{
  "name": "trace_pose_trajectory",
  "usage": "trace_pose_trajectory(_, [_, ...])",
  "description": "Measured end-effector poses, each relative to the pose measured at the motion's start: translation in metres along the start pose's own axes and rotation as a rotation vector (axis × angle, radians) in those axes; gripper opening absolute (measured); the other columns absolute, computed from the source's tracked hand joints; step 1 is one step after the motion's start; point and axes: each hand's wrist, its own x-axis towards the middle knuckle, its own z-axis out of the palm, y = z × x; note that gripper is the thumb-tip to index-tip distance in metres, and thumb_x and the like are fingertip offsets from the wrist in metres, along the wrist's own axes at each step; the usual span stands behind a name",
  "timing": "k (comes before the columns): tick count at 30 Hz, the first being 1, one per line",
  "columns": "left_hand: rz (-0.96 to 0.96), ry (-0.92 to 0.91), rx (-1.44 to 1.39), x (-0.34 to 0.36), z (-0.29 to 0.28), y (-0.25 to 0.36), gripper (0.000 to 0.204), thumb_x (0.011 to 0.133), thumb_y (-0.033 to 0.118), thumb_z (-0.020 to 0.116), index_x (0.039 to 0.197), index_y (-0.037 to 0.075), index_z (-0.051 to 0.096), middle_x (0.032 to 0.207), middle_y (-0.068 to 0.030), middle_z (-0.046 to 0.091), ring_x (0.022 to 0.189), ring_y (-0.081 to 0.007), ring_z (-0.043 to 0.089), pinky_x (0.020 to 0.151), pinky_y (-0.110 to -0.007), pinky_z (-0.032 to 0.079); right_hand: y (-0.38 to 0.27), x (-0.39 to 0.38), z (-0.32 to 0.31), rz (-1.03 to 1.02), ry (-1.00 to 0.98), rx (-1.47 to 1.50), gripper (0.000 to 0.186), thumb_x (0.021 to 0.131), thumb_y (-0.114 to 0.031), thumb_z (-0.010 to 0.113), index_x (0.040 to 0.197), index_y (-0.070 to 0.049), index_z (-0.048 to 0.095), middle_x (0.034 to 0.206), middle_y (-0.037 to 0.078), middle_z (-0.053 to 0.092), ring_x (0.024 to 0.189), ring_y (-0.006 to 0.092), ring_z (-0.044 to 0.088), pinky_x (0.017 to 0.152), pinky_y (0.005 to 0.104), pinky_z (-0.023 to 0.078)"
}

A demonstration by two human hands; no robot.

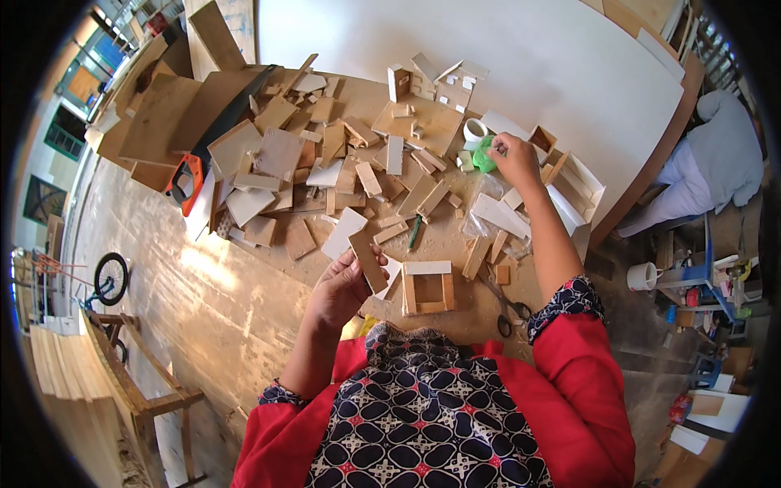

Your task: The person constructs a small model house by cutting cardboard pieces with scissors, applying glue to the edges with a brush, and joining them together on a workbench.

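Observation:
In my left hand (342, 285) is a narrow wooden strip (368, 262), held tilted between thumb and fingers. White-faced boards (345, 232) show just behind the strip; whether they touch it I cannot tell. My right hand (514, 159) reaches out to the far right, its fingers closed at a crumpled green plastic wrap (485, 154). A white roll of tape (475, 130) is beside the wrap. Near my body stands a small square wooden frame (428, 288) with a white top edge. A green pen-like stick (416, 233) lies among the offcuts.
Heaped wood offcuts (325, 154) cover the table's middle. An orange-handled saw (189, 183) lies at the left, dark scissors (506, 313) at the near right. Small wooden models (439, 85) stand at the back, an open wooden box (578, 187) at the right. Another person (700, 159) sits beyond.

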Motion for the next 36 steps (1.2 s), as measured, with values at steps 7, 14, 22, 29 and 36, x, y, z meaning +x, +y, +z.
trace_pose_trajectory(7, [-0.011, 0.006, -0.018, 0.002, 0.004, -0.004, 0.042, 0.091, 0.021, 0.063, 0.126, 0.0, 0.053, 0.113, -0.0117, 0.061, 0.107, -0.0256, 0.061, 0.095, -0.037, 0.049, -0.012, -0.018, -0.027, -0.083, 0.332, 0.095, 0.014, 0.079, -0.011, 0.071, 0.091, -0.006, 0.065, 0.08, 0.013, 0.068, 0.069, 0.0271, 0.066, 0.065, 0.035, 0.051])
trace_pose_trajectory(14, [0.054, -0.022, -0.109, 0.006, 0.013, -0.006, 0.048, 0.092, 0.021, 0.062, 0.132, 0.001, 0.046, 0.119, -0.0111, 0.059, 0.111, -0.0267, 0.06, 0.095, -0.035, 0.05, -0.1, -0.094, -0.086, 0.164, 0.277, 0.839, 0.008, 0.087, -0.005, 0.068, 0.093, -0.003, 0.063, 0.081, -0.006, 0.055, 0.071, 0.0024, 0.048, 0.062, 0.0184, 0.04])
trace_pose_trajectory(22, [0.088, -0.08, -0.156, 0.007, 0.037, -0.003, 0.039, 0.095, 0.016, 0.059, 0.131, 0.005, 0.05, 0.125, -0.0096, 0.06, 0.116, -0.019, 0.059, 0.094, -0.031, 0.052, -0.172, -0.168, -0.085, 0.057, 0.001, 1.3, 0.017, 0.087, 0.001, 0.068, 0.1, -0.002, 0.059, 0.093, 0.001, 0.061, 0.078, 0.0033, 0.055, 0.072, 0.0183, 0.045])
trace_pose_trajectory(29, [0.113, -0.099, -0.142, 0.006, 0.043, -0.006, 0.034, 0.095, 0.014, 0.058, 0.128, 0.005, 0.053, 0.122, -0.0092, 0.061, 0.106, -0.0153, 0.061, 0.092, -0.031, 0.052, -0.172, -0.177, -0.084, -0.019, 0.079, 1.146, 0.019, 0.086, 0.002, 0.068, 0.101, -0.002, 0.058, 0.093, 0.003, 0.061, 0.079, 0.0051, 0.056, 0.07, 0.0192, 0.045])
trace_pose_trajectory(36, [0.144, 0.008, -0.045, 0.005, 0.056, -0.005, 0.029, 0.095, 0.013, 0.059, 0.122, 0.004, 0.056, 0.115, -0.0076, 0.064, 0.092, -0.0124, 0.063, 0.088, -0.029, 0.052, -0.181, -0.172, -0.101, -0.45, 0.138, 0.606, 0.02, 0.08, -0.003, 0.074, 0.095, -0.007, 0.062, 0.091, 0.009, 0.065, 0.067, 0.0152, 0.061, 0.056, 0.0254, 0.049])
